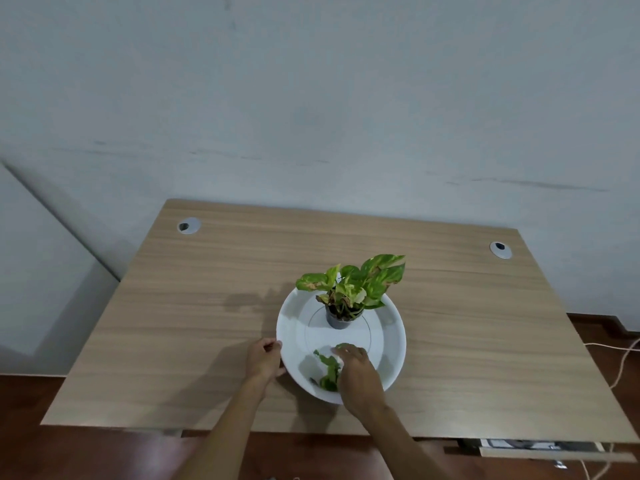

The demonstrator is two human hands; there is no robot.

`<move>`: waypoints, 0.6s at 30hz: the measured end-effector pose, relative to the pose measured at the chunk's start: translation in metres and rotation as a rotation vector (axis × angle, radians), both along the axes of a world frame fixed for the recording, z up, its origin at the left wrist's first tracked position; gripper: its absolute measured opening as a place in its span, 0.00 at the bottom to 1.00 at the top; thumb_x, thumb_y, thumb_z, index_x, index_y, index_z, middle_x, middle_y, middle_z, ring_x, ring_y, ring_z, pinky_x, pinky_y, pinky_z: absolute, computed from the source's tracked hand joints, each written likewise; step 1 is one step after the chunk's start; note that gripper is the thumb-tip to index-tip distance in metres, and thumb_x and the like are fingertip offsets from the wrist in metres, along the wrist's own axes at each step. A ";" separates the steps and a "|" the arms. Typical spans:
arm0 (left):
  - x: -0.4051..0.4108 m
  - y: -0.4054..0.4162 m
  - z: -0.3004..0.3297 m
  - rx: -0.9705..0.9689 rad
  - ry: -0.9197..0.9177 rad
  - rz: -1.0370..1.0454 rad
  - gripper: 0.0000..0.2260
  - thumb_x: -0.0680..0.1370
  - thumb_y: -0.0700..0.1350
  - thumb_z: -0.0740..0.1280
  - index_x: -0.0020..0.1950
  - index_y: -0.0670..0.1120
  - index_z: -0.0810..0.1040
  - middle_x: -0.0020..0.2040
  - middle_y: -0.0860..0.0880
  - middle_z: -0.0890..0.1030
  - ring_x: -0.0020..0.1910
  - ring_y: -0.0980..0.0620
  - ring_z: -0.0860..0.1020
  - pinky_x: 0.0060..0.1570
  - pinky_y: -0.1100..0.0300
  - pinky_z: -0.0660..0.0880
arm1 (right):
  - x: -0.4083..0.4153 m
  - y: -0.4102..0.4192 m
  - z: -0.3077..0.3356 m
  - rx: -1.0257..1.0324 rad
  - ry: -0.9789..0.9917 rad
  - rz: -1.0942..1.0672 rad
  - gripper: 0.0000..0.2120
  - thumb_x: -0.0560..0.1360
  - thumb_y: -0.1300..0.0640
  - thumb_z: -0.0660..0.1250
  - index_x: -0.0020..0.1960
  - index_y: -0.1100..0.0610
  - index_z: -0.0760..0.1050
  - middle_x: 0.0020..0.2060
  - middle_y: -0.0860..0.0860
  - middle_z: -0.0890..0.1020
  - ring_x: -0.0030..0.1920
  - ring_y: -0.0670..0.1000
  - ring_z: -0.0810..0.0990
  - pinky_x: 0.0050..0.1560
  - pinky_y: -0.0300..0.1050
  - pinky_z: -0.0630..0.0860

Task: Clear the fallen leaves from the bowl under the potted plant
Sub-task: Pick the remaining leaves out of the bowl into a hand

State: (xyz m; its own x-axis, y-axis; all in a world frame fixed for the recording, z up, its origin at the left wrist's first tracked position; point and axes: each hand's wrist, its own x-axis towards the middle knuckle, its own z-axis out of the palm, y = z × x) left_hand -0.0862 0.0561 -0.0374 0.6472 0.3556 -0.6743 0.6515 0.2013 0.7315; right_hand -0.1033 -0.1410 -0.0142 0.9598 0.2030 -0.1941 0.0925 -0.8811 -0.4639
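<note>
Fallen leaves (328, 370) in bowl (391, 341), beneath right grip (358, 370).

Office-type rm: wood desk (214, 306) w/ cable grommets (188, 226)

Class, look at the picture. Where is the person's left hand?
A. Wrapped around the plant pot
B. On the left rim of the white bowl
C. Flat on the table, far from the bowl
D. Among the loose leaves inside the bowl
B. The left hand grips the left rim of the white bowl, while the right hand is the one down among the fallen leaves.
</note>
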 end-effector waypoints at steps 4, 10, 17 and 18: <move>0.001 -0.004 0.000 0.012 0.004 0.004 0.07 0.80 0.39 0.63 0.56 0.39 0.76 0.54 0.42 0.79 0.52 0.45 0.80 0.48 0.48 0.82 | 0.002 -0.010 -0.024 -0.088 0.107 -0.045 0.28 0.78 0.57 0.51 0.78 0.59 0.54 0.78 0.58 0.57 0.78 0.57 0.53 0.78 0.52 0.53; 0.001 -0.007 0.001 0.008 -0.001 0.039 0.07 0.80 0.39 0.63 0.57 0.40 0.76 0.53 0.43 0.79 0.52 0.44 0.79 0.49 0.49 0.81 | -0.028 0.004 -0.020 -0.071 0.113 0.029 0.24 0.80 0.58 0.52 0.76 0.60 0.60 0.72 0.56 0.67 0.74 0.57 0.62 0.75 0.49 0.61; 0.000 -0.011 0.001 0.000 0.036 0.065 0.08 0.80 0.40 0.63 0.59 0.40 0.75 0.57 0.41 0.78 0.52 0.44 0.78 0.49 0.47 0.80 | 0.002 0.015 0.002 -0.072 0.106 -0.020 0.26 0.79 0.58 0.56 0.76 0.57 0.60 0.70 0.53 0.69 0.69 0.56 0.67 0.63 0.53 0.73; 0.000 -0.011 0.001 -0.001 0.031 0.065 0.07 0.80 0.40 0.63 0.58 0.41 0.75 0.56 0.42 0.77 0.52 0.44 0.77 0.49 0.48 0.80 | 0.007 0.015 0.001 -0.080 0.115 0.015 0.26 0.79 0.58 0.56 0.77 0.58 0.59 0.72 0.54 0.67 0.72 0.56 0.64 0.67 0.53 0.70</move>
